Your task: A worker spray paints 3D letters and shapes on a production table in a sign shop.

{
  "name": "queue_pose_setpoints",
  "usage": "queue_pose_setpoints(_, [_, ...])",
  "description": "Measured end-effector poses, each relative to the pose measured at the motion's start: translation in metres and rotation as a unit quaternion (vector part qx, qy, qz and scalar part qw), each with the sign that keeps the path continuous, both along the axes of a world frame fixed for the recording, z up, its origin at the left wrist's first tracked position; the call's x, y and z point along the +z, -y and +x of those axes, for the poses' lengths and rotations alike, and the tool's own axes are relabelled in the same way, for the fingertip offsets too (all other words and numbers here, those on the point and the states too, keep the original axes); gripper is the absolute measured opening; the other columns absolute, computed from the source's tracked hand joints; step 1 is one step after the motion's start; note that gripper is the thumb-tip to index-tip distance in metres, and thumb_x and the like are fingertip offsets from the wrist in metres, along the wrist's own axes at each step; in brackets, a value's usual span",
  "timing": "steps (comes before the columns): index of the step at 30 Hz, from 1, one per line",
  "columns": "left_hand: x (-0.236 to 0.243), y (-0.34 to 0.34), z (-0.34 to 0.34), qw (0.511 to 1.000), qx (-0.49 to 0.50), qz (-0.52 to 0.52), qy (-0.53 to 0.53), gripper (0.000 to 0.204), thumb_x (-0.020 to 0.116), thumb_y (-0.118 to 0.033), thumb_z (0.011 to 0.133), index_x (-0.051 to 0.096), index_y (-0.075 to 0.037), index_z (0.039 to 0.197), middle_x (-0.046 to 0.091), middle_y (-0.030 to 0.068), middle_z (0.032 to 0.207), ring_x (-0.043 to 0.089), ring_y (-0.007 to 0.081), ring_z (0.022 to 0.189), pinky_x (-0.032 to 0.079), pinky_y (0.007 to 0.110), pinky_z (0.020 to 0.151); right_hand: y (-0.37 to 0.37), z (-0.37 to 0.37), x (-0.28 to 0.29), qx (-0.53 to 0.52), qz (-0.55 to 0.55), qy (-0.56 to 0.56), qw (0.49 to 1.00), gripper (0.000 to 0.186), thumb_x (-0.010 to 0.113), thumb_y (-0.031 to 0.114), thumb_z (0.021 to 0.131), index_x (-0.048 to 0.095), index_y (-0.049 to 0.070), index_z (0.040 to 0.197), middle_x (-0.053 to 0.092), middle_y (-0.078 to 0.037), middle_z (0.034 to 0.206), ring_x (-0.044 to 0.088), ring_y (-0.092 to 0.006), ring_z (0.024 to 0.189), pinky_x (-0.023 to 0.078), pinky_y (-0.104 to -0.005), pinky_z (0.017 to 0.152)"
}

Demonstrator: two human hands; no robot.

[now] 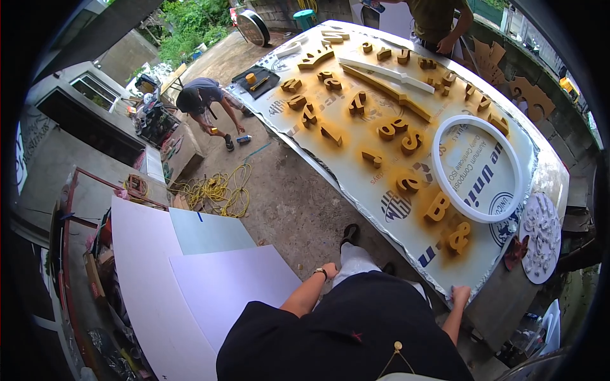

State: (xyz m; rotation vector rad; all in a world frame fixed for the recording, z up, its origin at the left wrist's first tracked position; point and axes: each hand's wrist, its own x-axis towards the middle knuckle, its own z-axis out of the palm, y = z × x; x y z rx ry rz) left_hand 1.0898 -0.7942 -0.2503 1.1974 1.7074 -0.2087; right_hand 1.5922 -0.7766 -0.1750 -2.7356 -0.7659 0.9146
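My left hand (330,270) hangs beside my grey trouser leg (356,261), with a watch on the wrist. Its fingers are curled, and whatever may be in them is hidden. At the near corner of a big film-covered panel (438,278), my right hand (460,294) is closed on the edge. Spread over the panel are several gold-painted cut-out letters, among them a round-bellied letter (437,207) and an ampersand shape (459,237) nearest me. Gold overspray rings them. A large white ring (438,162) lies on the right part, and a long white bar (387,73) farther back.
Left, a person (202,105) bends toward a blue spray can (244,138) on the ground. Another person (438,25) stands behind the panel. A yellow cord (216,193) lies coiled on the concrete. Pale sheets (235,279) lean at my left; a textured white oval plaque (540,238) sits at right.
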Motion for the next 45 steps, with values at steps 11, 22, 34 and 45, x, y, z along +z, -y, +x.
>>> queue_pose_setpoints(11, [-0.01, 0.003, -0.002, 1.0, 0.011, 0.014, -0.006, 0.027, 0.053, -0.025, 0.061, 0.059, 0.001, 0.068, 0.058, 0.0157, 0.064, 0.058, 0.0255, 0.061, 0.044, 0.033, 0.056, 0.002, 0.003, -0.004, -0.008, 0.017, -0.024, 1.0, 0.018, 0.063, 0.011, 0.062, 0.05, -0.001, 0.062, 0.054, -0.012, 0.052, 0.053, -0.0199, 0.041, 0.042, -0.0302, 0.041])
queue_pose_setpoints(22, [-0.006, 0.0, -0.001, 1.0, -0.008, 0.011, -0.007, 0.031, 0.054, -0.029, 0.061, 0.059, -0.001, 0.072, 0.058, 0.0143, 0.065, 0.058, 0.024, 0.061, 0.044, 0.033, 0.056, 0.006, 0.013, -0.024, -0.027, 0.044, -0.046, 0.998, 0.017, 0.063, 0.009, 0.061, 0.049, -0.001, 0.063, 0.053, -0.012, 0.051, 0.053, -0.0207, 0.041, 0.042, -0.0305, 0.04])
queue_pose_setpoints(34, [-0.002, -0.007, 0.003, 0.999, -0.029, -0.003, -0.023, 0.034, 0.056, -0.029, 0.061, 0.059, -0.001, 0.08, 0.059, 0.0143, 0.075, 0.058, 0.0241, 0.069, 0.044, 0.031, 0.062, 0.007, 0.013, -0.022, -0.03, 0.048, -0.039, 0.998, 0.018, 0.064, 0.01, 0.061, 0.05, 0.0, 0.065, 0.054, -0.012, 0.053, 0.053, -0.0215, 0.043, 0.042, -0.0309, 0.042])
queue_pose_setpoints(45, [-0.001, -0.006, 0.002, 0.999, -0.049, -0.017, -0.009, 0.034, 0.056, -0.03, 0.059, 0.059, -0.001, 0.078, 0.059, 0.0154, 0.076, 0.057, 0.0261, 0.071, 0.043, 0.033, 0.064, 0.005, 0.01, -0.015, -0.047, 0.043, -0.034, 0.997, 0.017, 0.064, 0.013, 0.06, 0.051, 0.001, 0.064, 0.054, -0.012, 0.053, 0.055, -0.0224, 0.045, 0.043, -0.0319, 0.047])
